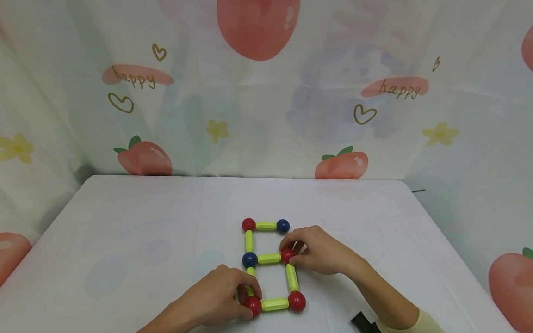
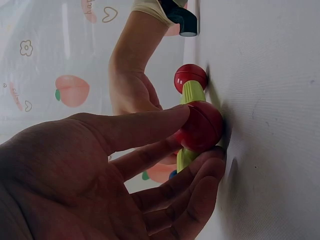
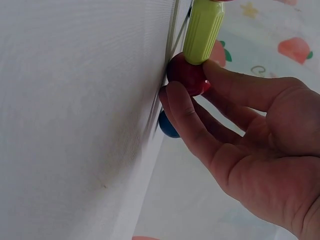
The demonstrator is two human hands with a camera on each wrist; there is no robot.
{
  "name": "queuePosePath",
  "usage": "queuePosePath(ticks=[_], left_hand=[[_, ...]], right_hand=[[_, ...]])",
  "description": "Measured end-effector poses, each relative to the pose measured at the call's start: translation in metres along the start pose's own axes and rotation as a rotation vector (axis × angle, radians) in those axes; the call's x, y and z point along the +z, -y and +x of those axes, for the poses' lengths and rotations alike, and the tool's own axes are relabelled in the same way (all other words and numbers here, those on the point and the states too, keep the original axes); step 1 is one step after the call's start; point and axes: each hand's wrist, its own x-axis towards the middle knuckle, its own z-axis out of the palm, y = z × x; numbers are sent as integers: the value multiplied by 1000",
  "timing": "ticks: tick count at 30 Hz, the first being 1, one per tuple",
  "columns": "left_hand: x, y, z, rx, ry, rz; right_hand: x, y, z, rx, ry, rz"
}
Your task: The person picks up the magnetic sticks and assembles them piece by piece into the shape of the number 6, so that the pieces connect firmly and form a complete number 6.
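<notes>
Yellow-green rods and red and blue balls form a flat figure on the table. My left hand (image 1: 222, 293) holds the near-left red ball (image 1: 253, 305) between thumb and fingers. At the middle right, my right hand (image 1: 322, 252) pinches another red ball (image 1: 287, 255); the right wrist view shows a rod (image 3: 204, 31) meeting this ball. A third red ball (image 1: 297, 301) sits at the near-right corner, joined by the near rod (image 1: 275, 304). A blue ball (image 1: 250, 260) is at the middle left. Farther back, a rod (image 1: 266, 226) links a red ball (image 1: 248, 225) and a blue ball (image 1: 282, 226).
The white table (image 1: 137, 259) spreads around the figure. Behind it hangs a printed curtain (image 1: 258, 101) with peaches, hearts and flowers. A black strap end (image 1: 364, 322) shows by the right sleeve (image 1: 412, 323).
</notes>
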Motion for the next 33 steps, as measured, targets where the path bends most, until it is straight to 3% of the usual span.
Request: queuePosePath(ticks=[16,33], left_hand=[[-3,2,1,14,-39,19],[-24,10,22,5,-112,97]], right_hand=[[-1,-1,6,1,-22,-30],[-6,-10,42,33,-66,-88]])
